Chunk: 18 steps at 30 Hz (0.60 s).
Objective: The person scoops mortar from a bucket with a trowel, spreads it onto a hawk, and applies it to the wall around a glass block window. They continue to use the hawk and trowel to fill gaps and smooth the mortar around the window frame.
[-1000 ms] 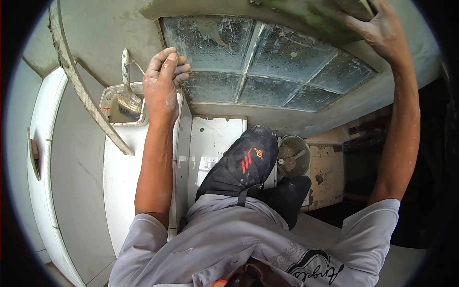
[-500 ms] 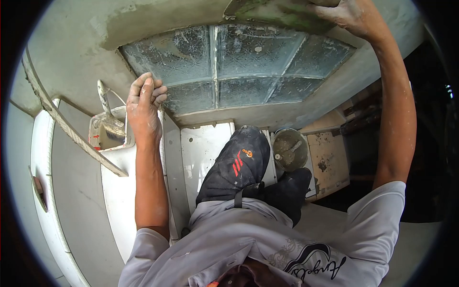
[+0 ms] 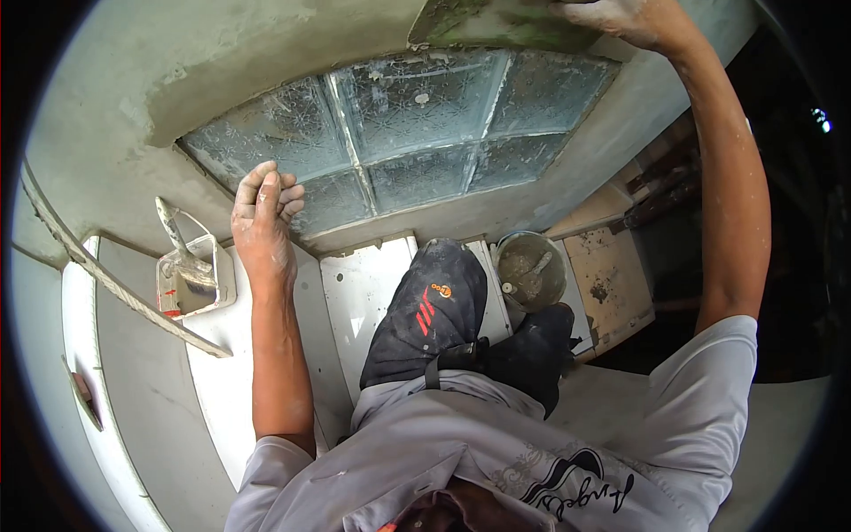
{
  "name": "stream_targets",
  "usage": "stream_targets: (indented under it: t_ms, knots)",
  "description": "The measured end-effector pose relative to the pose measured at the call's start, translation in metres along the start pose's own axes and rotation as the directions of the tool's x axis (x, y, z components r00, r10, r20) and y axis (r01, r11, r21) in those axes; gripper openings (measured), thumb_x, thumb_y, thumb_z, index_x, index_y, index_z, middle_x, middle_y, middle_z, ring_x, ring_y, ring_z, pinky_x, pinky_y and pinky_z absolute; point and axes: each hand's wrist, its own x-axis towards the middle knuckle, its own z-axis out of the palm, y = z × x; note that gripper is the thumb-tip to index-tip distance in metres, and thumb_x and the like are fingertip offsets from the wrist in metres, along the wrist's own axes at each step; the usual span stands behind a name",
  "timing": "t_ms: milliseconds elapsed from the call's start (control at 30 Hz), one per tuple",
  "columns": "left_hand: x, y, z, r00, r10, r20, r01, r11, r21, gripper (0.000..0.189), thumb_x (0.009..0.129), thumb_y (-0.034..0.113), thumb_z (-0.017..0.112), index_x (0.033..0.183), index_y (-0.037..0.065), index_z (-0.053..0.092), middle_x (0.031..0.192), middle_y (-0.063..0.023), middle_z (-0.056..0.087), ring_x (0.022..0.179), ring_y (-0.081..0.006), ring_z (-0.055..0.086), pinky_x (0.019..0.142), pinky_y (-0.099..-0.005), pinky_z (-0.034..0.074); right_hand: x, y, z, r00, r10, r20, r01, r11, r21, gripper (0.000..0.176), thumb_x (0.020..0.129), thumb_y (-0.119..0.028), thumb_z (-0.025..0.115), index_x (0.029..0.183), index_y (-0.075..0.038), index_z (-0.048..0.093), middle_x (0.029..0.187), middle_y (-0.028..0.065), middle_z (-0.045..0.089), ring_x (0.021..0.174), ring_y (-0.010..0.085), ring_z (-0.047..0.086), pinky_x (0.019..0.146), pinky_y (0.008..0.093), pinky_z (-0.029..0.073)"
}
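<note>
My right hand (image 3: 616, 19) is up at the top edge, its fingers wrapped at the end of a greenish, plaster-smeared float (image 3: 496, 25). The float lies along the wall just above the glass-block window (image 3: 417, 124); its grip is cut off by the frame. In front of the window's lower left corner is my left hand (image 3: 266, 213), thumb against curled fingers, with nothing visible in them. Whitish plaster dust coats the fingers. Darker, damp-looking plaster (image 3: 204, 97) borders the window on the wall.
A cut-open square container (image 3: 226, 288) with a brush (image 3: 182, 248) stands on the white ledge at left. A curved strip (image 3: 115, 266) crosses in front of it. Beside my knee is a bucket of grey mix (image 3: 532, 270). White tiled steps (image 3: 363, 284) lie below, boards (image 3: 607, 275) at right.
The view has turned slightly, shifting the window left and tilting it. My right hand and the float have moved a little left and up in view; my left hand keeps its curled shape.
</note>
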Motion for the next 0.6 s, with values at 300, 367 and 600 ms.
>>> stream_targets:
  t_ms: [300,367,600]
  knots:
    - [0.000,-0.002,0.008,1.000,0.008,0.009,-0.008,1.000,0.029,0.028,0.100,0.018,0.063,0.123,0.002,0.058,0.100,-0.0073,0.067,0.087,-0.0138,0.067,0.076,-0.0249,0.055,-0.040,0.014,-0.050,0.976,0.200,-0.086,-0.199,0.980,0.022,0.051,0.066,-0.019,0.080,0.111,0.000,0.066,0.094,0.0132,0.070,0.086,0.0157,0.063,0.080,0.0327,0.053]
    - [-0.004,-0.003,0.022,0.999,-0.008,0.035,0.007,0.999,0.039,0.027,0.101,0.018,0.063,0.123,0.003,0.059,0.100,-0.0070,0.067,0.086,-0.0136,0.066,0.077,-0.0253,0.055,-0.051,0.029,-0.030,0.991,0.135,0.020,-0.136,0.983,0.124,0.048,0.066,-0.019,0.079,0.107,0.000,0.065,0.090,0.0134,0.069,0.083,0.0186,0.063,0.077,0.0344,0.052]
    - [-0.013,-0.011,0.042,0.996,-0.035,0.083,0.030,0.998,0.055,0.026,0.100,0.019,0.063,0.122,0.004,0.060,0.099,-0.0062,0.067,0.086,-0.0135,0.066,0.077,-0.0254,0.053,-0.043,0.051,-0.039,0.992,0.124,-0.020,-0.124,0.992,-0.004,0.043,0.068,-0.019,0.080,0.105,-0.002,0.064,0.084,0.0152,0.066,0.081,0.0219,0.062,0.076,0.0367,0.051]
